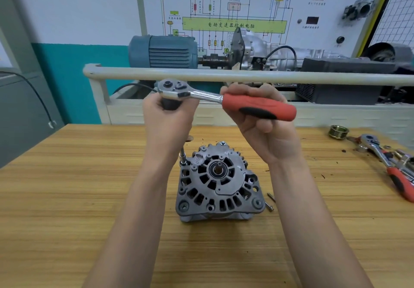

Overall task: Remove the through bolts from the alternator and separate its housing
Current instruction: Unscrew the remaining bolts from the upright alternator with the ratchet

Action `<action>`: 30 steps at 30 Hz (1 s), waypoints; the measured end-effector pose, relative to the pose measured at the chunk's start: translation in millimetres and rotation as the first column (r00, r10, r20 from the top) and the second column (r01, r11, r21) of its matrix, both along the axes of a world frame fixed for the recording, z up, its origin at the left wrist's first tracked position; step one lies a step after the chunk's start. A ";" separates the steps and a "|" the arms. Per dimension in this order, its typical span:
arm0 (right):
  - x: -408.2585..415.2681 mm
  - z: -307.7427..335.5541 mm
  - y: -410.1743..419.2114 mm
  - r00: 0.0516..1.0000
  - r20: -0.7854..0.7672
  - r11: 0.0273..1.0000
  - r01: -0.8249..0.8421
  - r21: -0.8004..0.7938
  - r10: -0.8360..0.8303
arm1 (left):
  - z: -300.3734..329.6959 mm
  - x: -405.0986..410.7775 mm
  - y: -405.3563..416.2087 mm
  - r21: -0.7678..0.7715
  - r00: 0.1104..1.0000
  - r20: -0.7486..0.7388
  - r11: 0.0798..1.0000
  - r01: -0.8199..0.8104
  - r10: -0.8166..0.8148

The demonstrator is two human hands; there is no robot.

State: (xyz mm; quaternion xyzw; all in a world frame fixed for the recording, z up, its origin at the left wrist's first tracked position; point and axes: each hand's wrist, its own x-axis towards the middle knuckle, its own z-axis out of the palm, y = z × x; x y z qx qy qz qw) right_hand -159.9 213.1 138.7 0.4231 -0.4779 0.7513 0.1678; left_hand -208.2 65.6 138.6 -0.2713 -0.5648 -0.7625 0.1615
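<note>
A grey alternator (218, 181) stands on the wooden table (67, 187), shaft end up. A ratchet wrench (224, 99) with a red handle is held high above it. My right hand (266, 128) grips the red handle. My left hand (167, 117) curls round the dark socket extension under the ratchet head; the extension's thin lower end (182, 154) reaches a bolt at the alternator's upper left corner. Another through bolt head (223, 143) shows at the housing's far edge. Two removed bolts (270, 201) lie just right of the alternator.
A second red-handled ratchet (389, 167) and small parts lie at the table's right edge, with a pulley (338, 131) behind them. Beyond the table's far edge stand a white rail (224, 76), a blue motor (163, 51) and a training board.
</note>
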 end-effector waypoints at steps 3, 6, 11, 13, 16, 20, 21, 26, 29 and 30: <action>-2.0 1.3 -2.1 0.992 0.094 0.987 -0.067 -0.146 0.081 | -0.6 -6.1 -13.0 -0.118 0.974 -0.089 0.973 0.199 -0.210; -7.5 -0.3 -7.4 0.959 0.200 0.925 -0.116 -0.362 0.199 | -0.1 -10.5 -22.0 -0.324 0.896 -0.125 0.872 0.368 -0.425; -7.5 0.1 -10.2 0.940 0.217 0.882 -0.142 -0.449 0.262 | 0.4 -4.4 -15.0 -0.277 0.926 -0.062 0.898 0.343 -0.373; -5.3 1.1 -9.0 0.957 0.174 0.907 -0.148 -0.394 0.232 | 0.8 -3.5 -10.1 -0.162 0.967 -0.019 0.955 0.248 -0.254; -1.3 1.2 -7.3 0.994 0.072 0.987 -0.071 -0.143 0.082 | 0.5 -3.7 -1.4 -0.016 0.996 0.065 0.997 0.069 -0.068; -1.1 2.0 -4.1 0.989 0.086 0.982 -0.103 -0.157 0.118 | -1.3 -5.5 -10.0 -0.138 0.990 -0.045 0.982 0.127 -0.135; -2.2 2.0 -4.4 0.978 0.119 0.963 -0.139 -0.233 0.170 | -1.3 -6.7 -14.8 -0.188 0.973 -0.088 0.963 0.194 -0.214; -8.3 -1.2 -11.9 0.930 0.218 0.874 -0.171 -0.456 0.296 | -0.6 -8.4 -25.0 -0.316 0.852 -0.120 0.833 0.454 -0.509; -5.4 0.9 -13.6 0.944 0.200 0.891 -0.159 -0.425 0.263 | 1.1 -5.8 -22.5 -0.240 0.909 -0.078 0.893 0.382 -0.410; -3.7 1.7 -12.8 0.956 0.182 0.907 -0.144 -0.395 0.231 | 1.6 -5.0 -19.7 -0.193 0.938 -0.068 0.927 0.321 -0.339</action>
